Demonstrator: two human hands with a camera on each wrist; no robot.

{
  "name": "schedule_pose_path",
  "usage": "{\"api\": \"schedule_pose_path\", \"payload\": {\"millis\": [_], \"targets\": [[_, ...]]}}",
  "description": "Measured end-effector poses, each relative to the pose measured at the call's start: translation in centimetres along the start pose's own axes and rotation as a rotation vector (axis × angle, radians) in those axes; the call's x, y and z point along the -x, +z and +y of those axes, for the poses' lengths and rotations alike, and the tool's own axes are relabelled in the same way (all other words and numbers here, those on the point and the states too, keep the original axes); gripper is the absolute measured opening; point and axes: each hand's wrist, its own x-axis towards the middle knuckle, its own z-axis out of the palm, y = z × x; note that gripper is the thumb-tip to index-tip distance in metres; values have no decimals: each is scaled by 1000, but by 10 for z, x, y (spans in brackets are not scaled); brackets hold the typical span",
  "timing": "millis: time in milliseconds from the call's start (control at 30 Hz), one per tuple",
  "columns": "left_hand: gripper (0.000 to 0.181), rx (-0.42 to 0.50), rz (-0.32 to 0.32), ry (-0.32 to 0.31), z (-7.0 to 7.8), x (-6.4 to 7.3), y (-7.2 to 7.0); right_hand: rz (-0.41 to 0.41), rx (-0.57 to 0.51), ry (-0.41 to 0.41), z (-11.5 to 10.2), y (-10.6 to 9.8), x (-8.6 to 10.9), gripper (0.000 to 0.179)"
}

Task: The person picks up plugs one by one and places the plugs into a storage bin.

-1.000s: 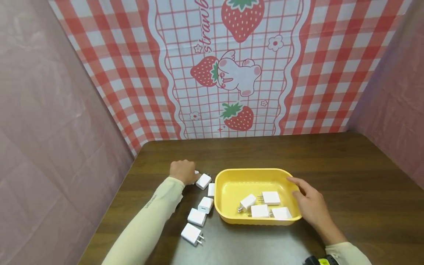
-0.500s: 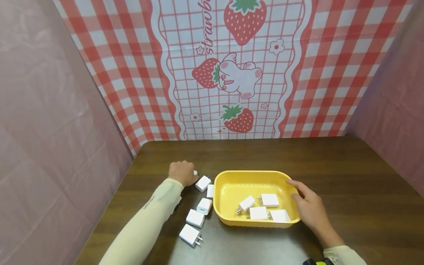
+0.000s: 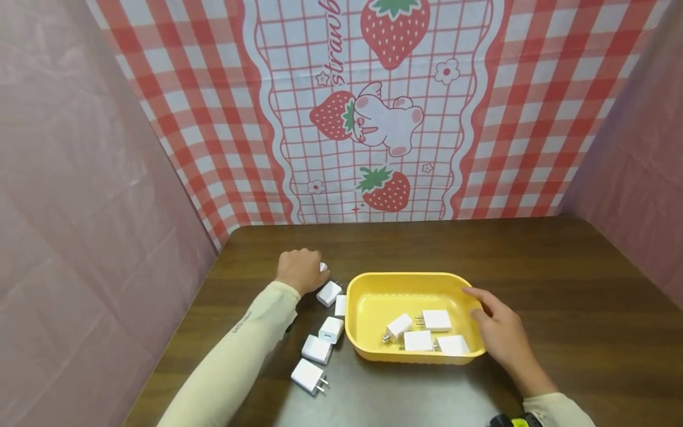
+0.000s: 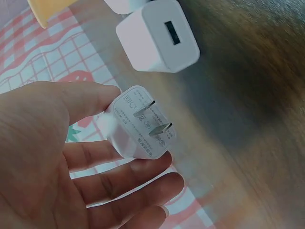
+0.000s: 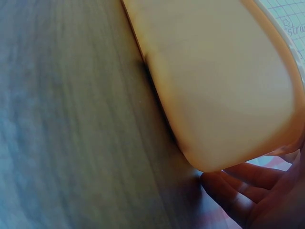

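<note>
Head view shows the left hand (image 3: pixel 300 270) raised just above the brown table (image 3: pixel 560 279), left of a yellow tray (image 3: pixel 373 296), with a small white charger plug (image 3: pixel 322 267) peeking out at its fingertips. Left wrist view makes the hold clear: thumb and curled fingers (image 4: pixel 128 176) pinch the charger plug (image 4: pixel 140 124), its two metal prongs facing the camera and its printed face visible. Just beyond it on the table lies another white charger (image 4: pixel 158 37) with its USB port showing. Five such chargers lie on the table between the left forearm and the tray, the nearest one (image 3: pixel 309 376) with prongs pointing right. Four more chargers (image 3: pixel 427 332) lie inside the tray, toward its near right side. The right hand (image 3: pixel 498 332) rests against the tray's right rim, fingers loosely spread along the edge; the right wrist view shows its fingertips (image 5: pixel 238 191) touching the tray's outer wall (image 5: pixel 224 95) low down by the tabletop. A strawberry-print checked cloth (image 3: pixel 373 118) hangs behind the table.
</note>
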Motion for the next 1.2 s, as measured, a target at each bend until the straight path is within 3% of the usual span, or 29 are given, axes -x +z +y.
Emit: {"api": "schedule_pose_path", "payload": {"millis": [233, 333, 567, 767, 1200], "targets": [[38, -7, 3, 2, 3, 2, -5, -2, 0, -7, 1, 0, -1, 35], [38, 1, 32, 5, 4, 3, -8, 7, 0, -11, 1, 0, -1, 35], [35, 17, 192, 27, 6, 9, -18, 3, 3, -7, 1, -1, -2, 35], [35, 4, 302, 67, 15, 21, -26, -13, 7, 2, 1, 0, 0, 36], [33, 13, 464, 238, 42, 39, -47, -12, -14, 4, 1, 1, 1, 36]]}}
